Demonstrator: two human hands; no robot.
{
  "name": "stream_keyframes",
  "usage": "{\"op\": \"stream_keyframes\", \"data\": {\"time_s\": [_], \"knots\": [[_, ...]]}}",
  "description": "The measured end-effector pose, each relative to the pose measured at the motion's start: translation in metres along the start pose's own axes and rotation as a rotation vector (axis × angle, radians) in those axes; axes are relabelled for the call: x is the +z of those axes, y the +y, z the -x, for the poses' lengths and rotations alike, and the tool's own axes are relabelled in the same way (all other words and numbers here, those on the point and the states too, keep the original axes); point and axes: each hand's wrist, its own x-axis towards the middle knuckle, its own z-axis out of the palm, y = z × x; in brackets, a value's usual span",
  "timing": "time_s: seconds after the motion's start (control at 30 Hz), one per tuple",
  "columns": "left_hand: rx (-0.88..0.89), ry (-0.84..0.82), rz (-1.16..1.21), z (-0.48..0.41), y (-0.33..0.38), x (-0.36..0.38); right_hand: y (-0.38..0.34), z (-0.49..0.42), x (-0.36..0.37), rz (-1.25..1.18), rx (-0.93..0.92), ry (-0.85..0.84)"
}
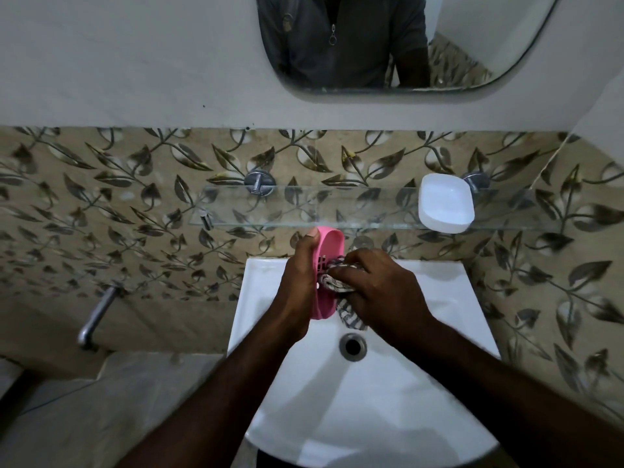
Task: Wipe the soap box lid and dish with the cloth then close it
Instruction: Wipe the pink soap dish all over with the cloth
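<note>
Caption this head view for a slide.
Left hand holds pink soap dish over sink; right hand presses cloth into it; white lid sits on glass shelf.

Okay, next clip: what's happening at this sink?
A person stands over the white sink, wiping a soap box. The left hand holds the pink soap dish on edge above the basin. The right hand grips a checked cloth and presses it into the dish's slotted inside. The white lid sits apart on the glass shelf to the right, so the box is not yet closed.
</note>
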Motion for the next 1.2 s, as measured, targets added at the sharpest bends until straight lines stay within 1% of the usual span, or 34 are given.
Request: {"op": "stream_keyframes", "data": {"time_s": [0.07, 0.13, 0.2, 0.27, 0.37, 0.47, 0.5, 0.53, 0.57, 0.6, 0.63, 0.7, 0.8, 0.83, 0.9, 0.93, 0.97, 1.0, 1.03, 1.07, 1.1, 1.13, 1.17, 1.2], "knots": [[0.02, 0.053, 0.05, 0.005, 0.0, 0.006, -0.011, 0.003, 0.002, -0.093, 0.168, 0.004], [0.022, 0.061, 0.073, 0.002, -0.003, 0.007, -0.022, 0.003, 0.001, -0.277, 0.325, -0.015], [0.044, 0.078, 0.084, 0.003, -0.007, 0.004, -0.027, 0.005, -0.002, -0.448, 0.445, -0.046], [0.087, 0.074, 0.09, 0.006, -0.011, 0.003, -0.031, 0.009, -0.008, -0.595, 0.505, -0.077], [0.154, 0.034, 0.122, 0.007, -0.013, -0.002, -0.042, 0.008, -0.02, -0.916, 0.519, -0.099], [0.083, -0.112, 0.256, 0.008, -0.013, 0.008, -0.044, -0.009, -0.03, -1.291, 0.65, 0.045], [0.079, -0.139, 0.27, 0.008, -0.014, 0.013, -0.044, -0.015, -0.033, -1.39, 0.69, 0.117], [0.075, -0.145, 0.283, 0.01, -0.015, 0.017, -0.044, -0.019, -0.036, -1.414, 0.692, 0.171], [0.076, -0.135, 0.289, 0.011, -0.016, 0.017, -0.044, -0.02, -0.037, -1.361, 0.658, 0.19], [0.07, -0.156, 0.304, 0.011, -0.017, 0.017, -0.044, -0.017, -0.036, -1.27, 0.601, 0.175], [0.06, -0.178, 0.314, 0.011, -0.016, 0.016, -0.044, -0.013, -0.035, -1.164, 0.523, 0.131], [0.032, -0.163, 0.308, 0.008, -0.009, 0.009, -0.042, -0.003, -0.032, -0.99, 0.414, 0.002], [0.081, -0.074, 0.162, 0.003, -0.002, -0.001, -0.033, 0.014, -0.028, -0.924, 0.344, -0.171], [0.091, -0.072, 0.1, 0.003, 0.0, -0.001, -0.03, 0.019, -0.028, -0.817, 0.28, -0.185], [0.1, -0.079, 0.026, 0.004, 0.003, -0.001, -0.021, 0.024, -0.026, -0.386, 0.09, -0.176], [0.109, -0.083, 0.004, 0.003, 0.003, -0.001, -0.017, 0.025, -0.022, -0.207, 0.027, -0.153], [0.115, -0.089, -0.018, 0.002, 0.004, 0.0, -0.013, 0.026, -0.018, -0.118, 0.02, -0.116], [0.122, -0.087, -0.034, 0.001, 0.005, 0.001, -0.012, 0.027, -0.013, -0.11, 0.047, -0.057], [0.129, -0.082, -0.034, 0.0, 0.004, 0.001, -0.017, 0.026, -0.013, -0.19, 0.109, -0.03], [0.147, -0.07, -0.02, 0.0, 0.002, 0.002, -0.024, 0.024, -0.013, -0.349, 0.208, -0.015], [0.179, -0.046, -0.008, 0.001, 0.0, 0.002, -0.032, 0.021, -0.014, -0.597, 0.34, 0.006], [0.219, -0.019, 0.006, 0.001, -0.003, 0.003, -0.039, 0.018, -0.016, -0.902, 0.461, -0.005], [0.26, 0.004, 0.022, 0.0, -0.005, 0.004, -0.042, 0.016, -0.017, -1.14, 0.549, -0.008], [0.3, 0.016, 0.048, 0.0, -0.006, 0.005, -0.041, 0.017, -0.017, -1.244, 0.571, -0.005]]}}
